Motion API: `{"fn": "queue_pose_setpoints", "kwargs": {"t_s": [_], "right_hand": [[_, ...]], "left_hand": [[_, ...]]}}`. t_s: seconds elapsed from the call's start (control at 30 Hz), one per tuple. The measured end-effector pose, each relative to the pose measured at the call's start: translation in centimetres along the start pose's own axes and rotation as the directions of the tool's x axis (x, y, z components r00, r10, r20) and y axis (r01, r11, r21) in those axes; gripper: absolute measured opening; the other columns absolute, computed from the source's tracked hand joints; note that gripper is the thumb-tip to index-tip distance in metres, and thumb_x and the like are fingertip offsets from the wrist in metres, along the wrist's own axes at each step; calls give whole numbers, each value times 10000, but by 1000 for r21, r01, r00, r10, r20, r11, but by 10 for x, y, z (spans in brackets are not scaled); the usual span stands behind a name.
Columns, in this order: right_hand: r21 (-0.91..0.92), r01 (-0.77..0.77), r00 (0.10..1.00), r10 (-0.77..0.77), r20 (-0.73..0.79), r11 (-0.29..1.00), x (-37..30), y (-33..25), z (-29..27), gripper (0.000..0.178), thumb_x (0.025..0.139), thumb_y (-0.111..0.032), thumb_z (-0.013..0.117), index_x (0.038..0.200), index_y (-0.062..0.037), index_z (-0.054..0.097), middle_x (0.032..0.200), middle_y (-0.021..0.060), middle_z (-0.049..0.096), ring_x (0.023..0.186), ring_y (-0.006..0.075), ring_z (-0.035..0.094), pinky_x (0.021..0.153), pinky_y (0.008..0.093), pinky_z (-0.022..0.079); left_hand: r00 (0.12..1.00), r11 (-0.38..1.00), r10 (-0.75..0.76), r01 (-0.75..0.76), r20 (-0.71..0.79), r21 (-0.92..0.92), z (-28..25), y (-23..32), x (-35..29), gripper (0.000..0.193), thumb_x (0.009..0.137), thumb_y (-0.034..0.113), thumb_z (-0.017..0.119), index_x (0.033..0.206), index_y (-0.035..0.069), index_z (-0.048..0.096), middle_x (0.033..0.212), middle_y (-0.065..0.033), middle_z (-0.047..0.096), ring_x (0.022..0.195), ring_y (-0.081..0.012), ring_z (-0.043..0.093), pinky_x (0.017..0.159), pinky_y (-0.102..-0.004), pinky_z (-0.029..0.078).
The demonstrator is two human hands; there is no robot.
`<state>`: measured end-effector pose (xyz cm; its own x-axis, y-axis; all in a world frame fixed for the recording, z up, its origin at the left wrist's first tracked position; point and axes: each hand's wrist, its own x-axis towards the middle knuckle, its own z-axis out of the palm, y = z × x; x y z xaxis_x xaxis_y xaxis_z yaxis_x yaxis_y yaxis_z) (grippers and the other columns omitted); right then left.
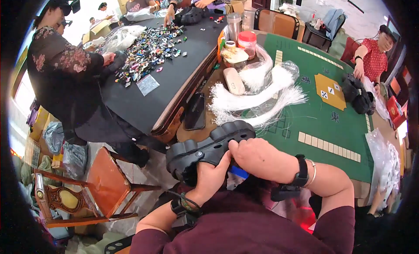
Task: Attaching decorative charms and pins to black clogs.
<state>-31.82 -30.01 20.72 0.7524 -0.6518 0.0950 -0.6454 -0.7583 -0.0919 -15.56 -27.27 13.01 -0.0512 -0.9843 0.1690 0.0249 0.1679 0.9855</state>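
A black clog (227, 136) is tilted on its side before my chest, its thick, lobed sole edge turned up and away from me. My left hand (210, 177) is closed around its heel end, thumb along the strap, with most fingers hidden by the shoe. My right hand (253, 152) is curled closed against the toe part; what lies between its fingertips is hidden. Below that hand a blue and white item (238, 172) partly shows. Just past the clog, bundles of thin white plastic strands (244, 99) lie on the table, near a dark phone (195, 112).
The green mat (323, 123) carries rows of tiles. A jar with a red lid (247, 40), a steel tumbler (234, 26) and a pale oval case (234, 81) stand beyond the strands. Small colourful pieces (144, 53) cover the black table. A wooden chair (109, 179) stands left; other people work around.
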Motion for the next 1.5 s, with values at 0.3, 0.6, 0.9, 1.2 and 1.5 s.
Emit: {"fn": "queue_pose_setpoints", "kwargs": {"t_s": [0.3,0.6,0.9,1.2,1.5], "right_hand": [[116,9,999,-4,-42,993,9,8,-5,104,858,-114,563,866,-17,528,692,138,618,653,313,652,577,396,516],[147,264,951,-282,124,953,8,23,-13,178,798,-93,582,958,-16,568,687,126,638,668,320,664,586,416,527],[38,426,904,-427,27,904,11,22,-5,162,805,-109,570,911,-1,511,682,123,612,633,291,657,553,387,526],[176,107,994,-108,-5,978,17,10,14,135,814,-79,574,893,18,524,697,140,623,728,310,674,581,375,529],[23,366,927,-362,-99,930,27,22,25,157,795,-148,568,717,-12,565,587,137,595,584,319,636,512,421,490]], "left_hand": [[987,998,-49,44,-150,-40,5,-1,2,134,892,41,662,1008,-24,678,964,-35,693,850,-105,635,746,-279,517],[968,913,-250,224,-32,-340,-7,-6,-2,206,907,34,630,1111,8,626,1086,-43,658,971,-141,619,859,-292,493],[876,771,-482,439,29,-462,-18,3,6,210,894,59,665,1094,2,642,1059,-45,663,939,-126,617,823,-285,500],[922,861,-382,381,67,-336,-15,17,13,188,881,9,627,1064,-12,665,1062,-38,662,945,-141,621,834,-291,497],[890,764,-455,373,-30,-526,-29,-12,22,294,867,-1,613,1159,-34,607,1158,-101,649,1028,-217,626,897,-345,495]]}}
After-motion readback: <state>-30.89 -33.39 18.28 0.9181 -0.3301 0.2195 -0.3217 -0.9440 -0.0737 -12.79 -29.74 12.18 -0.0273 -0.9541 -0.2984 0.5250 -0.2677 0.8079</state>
